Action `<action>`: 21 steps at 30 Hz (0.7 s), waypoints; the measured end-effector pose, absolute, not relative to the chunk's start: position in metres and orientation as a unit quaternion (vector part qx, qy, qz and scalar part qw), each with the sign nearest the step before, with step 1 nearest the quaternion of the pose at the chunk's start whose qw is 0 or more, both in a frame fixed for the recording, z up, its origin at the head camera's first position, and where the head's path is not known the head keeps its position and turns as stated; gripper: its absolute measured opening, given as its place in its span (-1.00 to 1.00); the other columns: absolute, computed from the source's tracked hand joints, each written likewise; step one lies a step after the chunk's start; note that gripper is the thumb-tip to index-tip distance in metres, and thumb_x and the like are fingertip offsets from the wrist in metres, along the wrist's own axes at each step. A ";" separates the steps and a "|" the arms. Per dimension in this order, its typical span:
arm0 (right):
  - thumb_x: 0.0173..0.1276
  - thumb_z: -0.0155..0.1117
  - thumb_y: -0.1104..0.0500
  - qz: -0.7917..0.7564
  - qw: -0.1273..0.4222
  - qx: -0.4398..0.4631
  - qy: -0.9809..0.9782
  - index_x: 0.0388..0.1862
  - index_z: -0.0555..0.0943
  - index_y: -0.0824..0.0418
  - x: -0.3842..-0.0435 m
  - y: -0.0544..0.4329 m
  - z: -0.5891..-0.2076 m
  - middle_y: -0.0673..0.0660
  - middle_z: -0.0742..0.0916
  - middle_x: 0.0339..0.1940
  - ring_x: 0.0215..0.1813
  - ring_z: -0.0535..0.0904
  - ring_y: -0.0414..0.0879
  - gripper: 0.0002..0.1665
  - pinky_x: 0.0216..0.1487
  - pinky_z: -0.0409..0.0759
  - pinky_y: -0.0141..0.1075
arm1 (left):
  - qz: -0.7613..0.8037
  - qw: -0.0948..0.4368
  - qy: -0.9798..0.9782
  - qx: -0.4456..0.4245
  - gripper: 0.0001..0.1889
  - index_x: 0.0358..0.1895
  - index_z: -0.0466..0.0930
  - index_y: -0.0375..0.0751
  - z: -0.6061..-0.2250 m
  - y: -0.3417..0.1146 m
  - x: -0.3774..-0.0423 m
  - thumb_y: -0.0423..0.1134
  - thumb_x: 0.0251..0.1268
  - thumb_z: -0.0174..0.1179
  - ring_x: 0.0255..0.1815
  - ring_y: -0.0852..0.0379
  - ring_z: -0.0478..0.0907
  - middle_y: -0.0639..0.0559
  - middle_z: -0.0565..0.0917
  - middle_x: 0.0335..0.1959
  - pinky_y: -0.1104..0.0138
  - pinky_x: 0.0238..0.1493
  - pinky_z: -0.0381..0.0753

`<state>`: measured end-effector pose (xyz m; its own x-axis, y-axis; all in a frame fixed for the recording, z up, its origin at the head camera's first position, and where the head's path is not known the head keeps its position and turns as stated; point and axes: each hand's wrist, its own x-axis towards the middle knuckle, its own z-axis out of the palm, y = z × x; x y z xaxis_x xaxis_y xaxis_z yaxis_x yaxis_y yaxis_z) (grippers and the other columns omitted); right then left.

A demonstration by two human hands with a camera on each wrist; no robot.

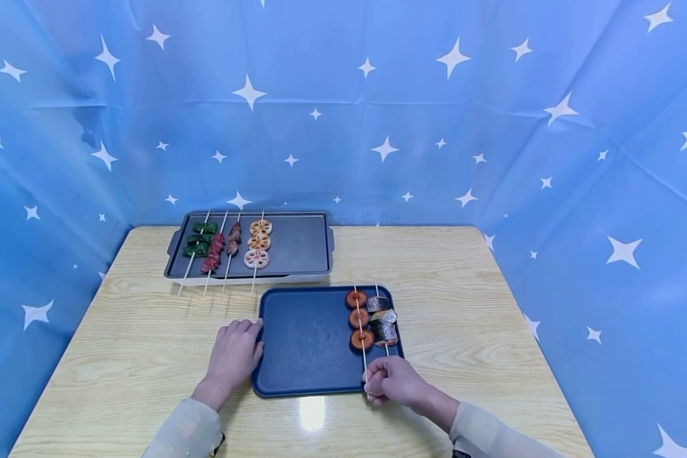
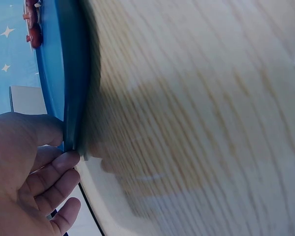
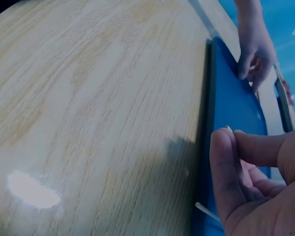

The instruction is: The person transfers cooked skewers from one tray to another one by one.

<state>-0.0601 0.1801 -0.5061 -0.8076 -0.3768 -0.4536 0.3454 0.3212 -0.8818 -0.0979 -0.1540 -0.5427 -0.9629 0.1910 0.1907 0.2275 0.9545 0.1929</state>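
A blue tray [image 1: 306,343] lies on the table. In the head view, my left hand [image 1: 235,350] is at its left edge; in the left wrist view, thumb and fingertips [image 2: 66,160] pinch the rim. Toward the tray's right side is a mushroom skewer [image 1: 359,318] with round brown caps on a thin stick. My right hand [image 1: 394,380] pinches the lower end of that stick between thumb and finger, over the tray's near right corner. Beside it, a fish skewer [image 1: 385,327] with silvery-skinned chunks rests along the right edge, its lower end partly hidden by the hand.
Behind the tray to the left stands a dark rectangular grill pan [image 1: 300,245]. Across it lie a green pepper skewer [image 1: 197,242], a red meat skewer [image 1: 214,253], a brown meat skewer [image 1: 233,238] and a lotus root skewer [image 1: 257,245]. A starry blue curtain [image 1: 343,127] surrounds the wooden table [image 1: 464,286].
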 end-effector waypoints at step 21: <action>0.09 0.37 0.38 -0.519 0.240 -0.007 0.820 -0.40 0.57 0.40 -0.056 0.176 -0.511 0.12 0.72 -0.62 -0.60 0.62 -0.19 -0.86 -0.54 0.61 -0.33 | -0.110 0.089 -0.984 -0.109 -0.54 0.09 0.63 -0.29 -0.545 -0.155 -0.098 -0.20 0.09 0.38 -0.10 -0.11 0.59 -0.12 0.70 -0.17 -0.01 -0.03 0.53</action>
<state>-0.0560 0.1764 -0.5108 -0.8845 -0.2609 -0.3869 0.2375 0.4619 -0.8546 -0.0979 -0.1549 -0.5445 -0.9602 0.1949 0.1999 0.2344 0.9518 0.1979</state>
